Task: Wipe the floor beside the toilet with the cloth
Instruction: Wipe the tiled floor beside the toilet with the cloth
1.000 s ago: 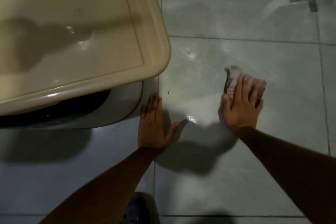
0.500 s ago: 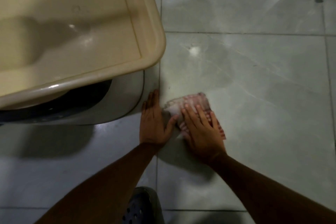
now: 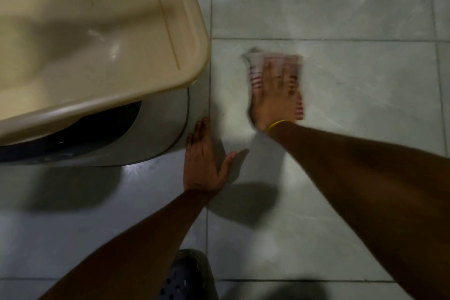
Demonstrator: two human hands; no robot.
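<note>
A person crouched on a bathroom floor [image 3: 353,129] wipes the pale tiles beside a toilet [image 3: 97,56], the right hand [image 3: 272,95] spread flat, fingers open, pressing a red-and-white striped cloth [image 3: 255,66] onto the tile. The cloth, blurred with motion, lies under the palm on the tile just right of the grout line that runs along the toilet's base, near but not touching it. The left hand [image 3: 203,161], open and holding nothing, is planted palm down on the floor against the foot of the toilet, bracing the body. A dark shoe [image 3: 185,277] shows at the floor's near edge. Done well, the stroke would keep the whole palm on the cloth so it does not bunch, overlap each pass, and work in toward the seam where toilet meets floor, which looks like the hardest strip to reach. The tiles gleam in places; whether wet or merely glossy cannot be told.
</note>
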